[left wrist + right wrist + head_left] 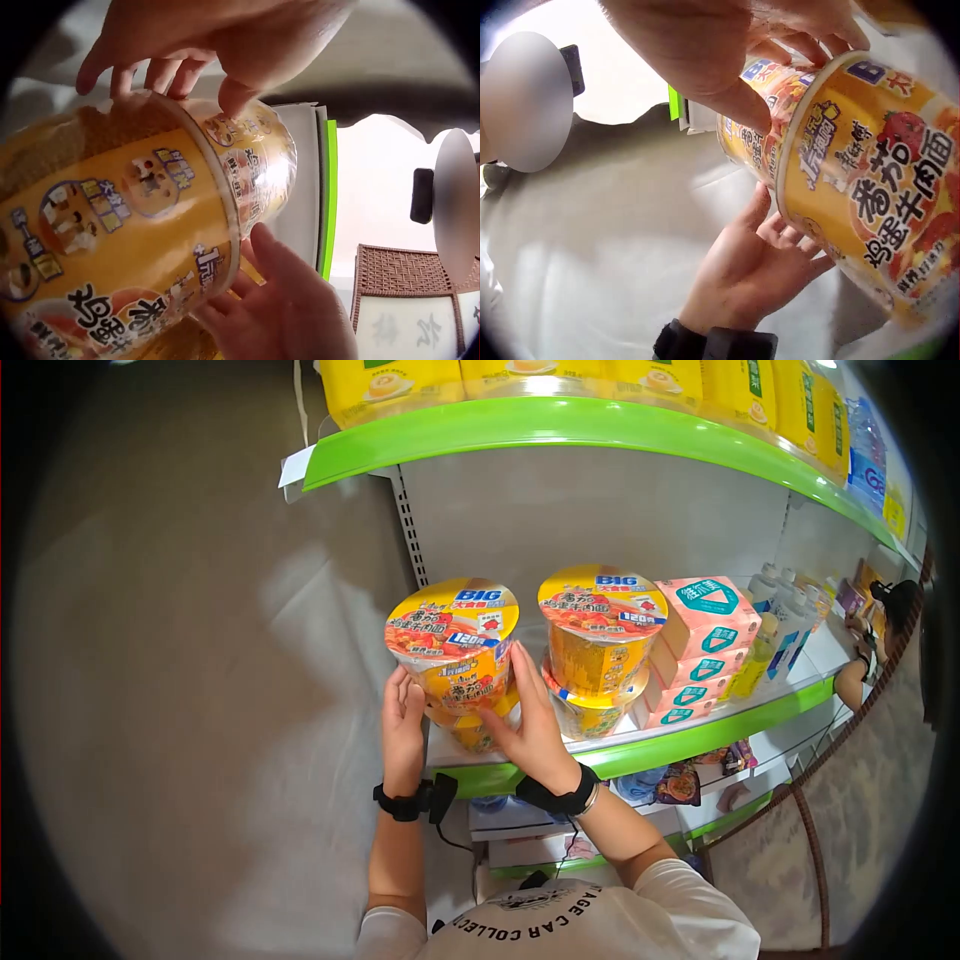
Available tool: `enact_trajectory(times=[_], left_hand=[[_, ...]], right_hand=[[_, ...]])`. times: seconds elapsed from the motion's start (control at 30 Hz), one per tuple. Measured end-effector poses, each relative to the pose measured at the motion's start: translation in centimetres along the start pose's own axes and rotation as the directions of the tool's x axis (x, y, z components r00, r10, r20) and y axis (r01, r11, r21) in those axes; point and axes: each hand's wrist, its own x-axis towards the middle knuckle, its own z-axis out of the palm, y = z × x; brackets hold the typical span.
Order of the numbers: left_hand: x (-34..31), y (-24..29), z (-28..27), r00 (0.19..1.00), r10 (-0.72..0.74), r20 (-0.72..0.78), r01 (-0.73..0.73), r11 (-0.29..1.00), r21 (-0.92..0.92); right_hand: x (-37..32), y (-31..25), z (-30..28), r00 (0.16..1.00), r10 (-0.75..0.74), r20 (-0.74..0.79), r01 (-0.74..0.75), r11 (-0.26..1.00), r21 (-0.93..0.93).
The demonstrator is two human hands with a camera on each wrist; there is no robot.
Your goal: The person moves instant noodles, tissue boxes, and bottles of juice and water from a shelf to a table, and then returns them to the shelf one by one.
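Observation:
A yellow instant noodle cup point(452, 625) with a printed lid stands on a second noodle cup point(470, 734) at the shelf's left end. My left hand point(403, 730) holds the upper cup from the left, and my right hand point(537, 728) holds it from the right. In the left wrist view, the left thumb lies near the seam where the lower cup point(262, 161) meets the upper one. The right wrist view shows the right hand point(697, 45) with its thumb by that same seam; its fingers are partly hidden behind the cup.
Another stack of noodle cups point(600, 650) stands just right, beside stacked pink boxes point(705, 630) and several bottles point(775, 630). A green-edged shelf point(560, 435) with yellow packs hangs overhead. Bagged goods point(680, 785) lie below. Another person's arm point(852, 678) shows at far right.

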Motion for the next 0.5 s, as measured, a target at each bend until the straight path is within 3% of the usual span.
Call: enact_trajectory(times=[0.1,0.33,0.5], left_hand=[[-0.2,-0.7,0.0,1.000,0.016,0.007,-0.016,1.000,-0.016],[-0.9,-1.1,0.9,0.999,0.023,0.035,-0.024,1.000,0.020],[-1.4,-1.5,1.8,0.998,0.044,-0.044,-0.041,0.998,0.057]], right_hand=[[-0.7,-0.8,-0.3,1.000,0.002,-0.003,-0.002,0.996,-0.093],[-4.1,-1.7,-0.3,0.996,0.089,0.011,-0.088,0.993,-0.085],[-4.9,-0.8,-0.9,0.996,0.080,0.038,-0.079,0.997,-0.018]])
